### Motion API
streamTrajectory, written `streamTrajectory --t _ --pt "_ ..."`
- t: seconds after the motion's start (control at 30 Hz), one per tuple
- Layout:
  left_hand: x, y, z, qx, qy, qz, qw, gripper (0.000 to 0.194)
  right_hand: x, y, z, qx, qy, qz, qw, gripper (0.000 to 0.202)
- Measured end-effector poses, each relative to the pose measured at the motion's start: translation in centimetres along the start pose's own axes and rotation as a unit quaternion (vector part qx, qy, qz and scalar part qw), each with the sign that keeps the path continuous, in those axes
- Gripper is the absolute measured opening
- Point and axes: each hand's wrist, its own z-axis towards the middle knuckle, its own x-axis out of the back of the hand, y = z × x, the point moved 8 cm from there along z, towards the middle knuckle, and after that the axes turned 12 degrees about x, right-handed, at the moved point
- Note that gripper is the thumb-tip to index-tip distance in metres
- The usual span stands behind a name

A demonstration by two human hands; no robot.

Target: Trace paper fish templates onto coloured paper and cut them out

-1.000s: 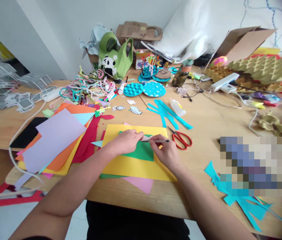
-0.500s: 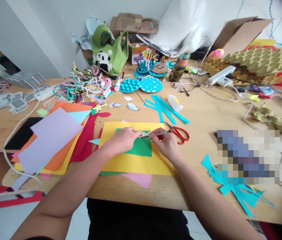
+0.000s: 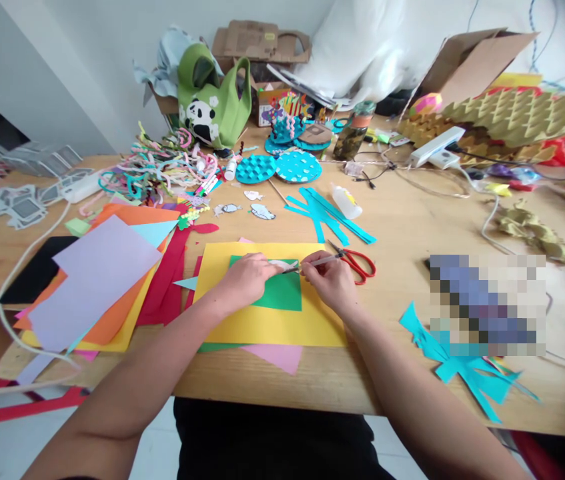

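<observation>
A green paper [image 3: 282,293] lies on a yellow sheet [image 3: 242,330] at the table's front. Over the green paper's upper part, my left hand [image 3: 249,277] presses its fingers on a small white paper cutout [image 3: 285,265]. My right hand [image 3: 329,277] pinches a thin pen [image 3: 326,259], whose tip end is at the cutout's right side. Red-handled scissors [image 3: 359,265] lie just beyond my right hand, partly hidden by it. Several small fish cutouts [image 3: 262,211] rest farther back.
Stacked coloured papers [image 3: 97,280] lie at left, with a white cable. Blue strips [image 3: 335,217] and a glue bottle [image 3: 346,201] are behind the scissors. More blue scraps [image 3: 462,363] lie at right. A green panda bag [image 3: 212,107] stands at the back.
The view has shifted slightly, so the table's things appear a little further left and up. Both hands stay in about the same place over the green paper.
</observation>
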Motion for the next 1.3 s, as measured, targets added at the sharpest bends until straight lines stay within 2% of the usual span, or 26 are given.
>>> streamTrajectory --t 0.2,0.67,1.0,1.3 --pt "-0.5 0.3 0.2 -0.032 0.023 -0.009 0.999 0.043 -0.1 0.3 -0.1 -0.013 0.006 0.012 1.0 0.013" --pt "-0.7 0.2 0.4 -0.017 0.048 -0.012 0.999 0.049 0.2 0.1 -0.1 -0.022 0.01 -0.006 1.0 0.012" --pt "-0.8 0.6 0.0 -0.032 0.066 0.035 0.997 0.046 0.6 0.8 -0.1 -0.021 0.035 -0.01 0.999 0.012" --pt "-0.7 1.0 0.0 -0.061 0.076 0.028 0.995 0.035 1.0 1.3 -0.1 -0.024 0.051 -0.025 0.998 0.013"
